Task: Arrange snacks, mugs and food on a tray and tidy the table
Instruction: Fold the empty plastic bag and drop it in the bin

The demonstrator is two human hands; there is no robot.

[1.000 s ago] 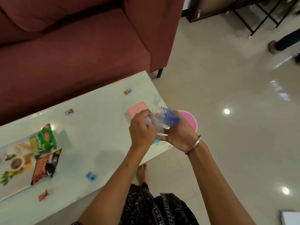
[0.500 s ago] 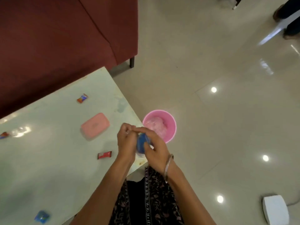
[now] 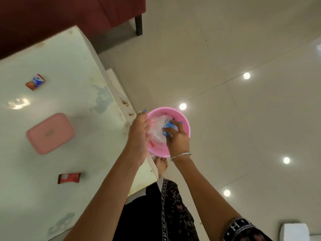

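A crumpled clear plastic wrapper with a blue label [image 3: 164,129] sits in the mouth of a pink bin [image 3: 184,126] on the floor beside the table's corner. My right hand [image 3: 177,138] has its fingertips on the blue part of the wrapper inside the bin. My left hand [image 3: 139,134] hovers over the bin's left rim with fingers spread, beside the clear plastic. On the pale green table [image 3: 52,171] lie a pink lidded box [image 3: 50,133], a red wrapper [image 3: 69,178] and a red-and-blue wrapper [image 3: 35,82].
A dark red sofa [image 3: 60,16] stands behind the table, one leg [image 3: 138,25] on the glossy tiled floor. My bare foot [image 3: 161,165] is under the table's corner. A white object [image 3: 293,232] sits at the lower right.
The view has swung right and down, so the tray and snack packets left the frame. Both hands carried the crumpled wrapper from above the table's edge down into the pink bin.
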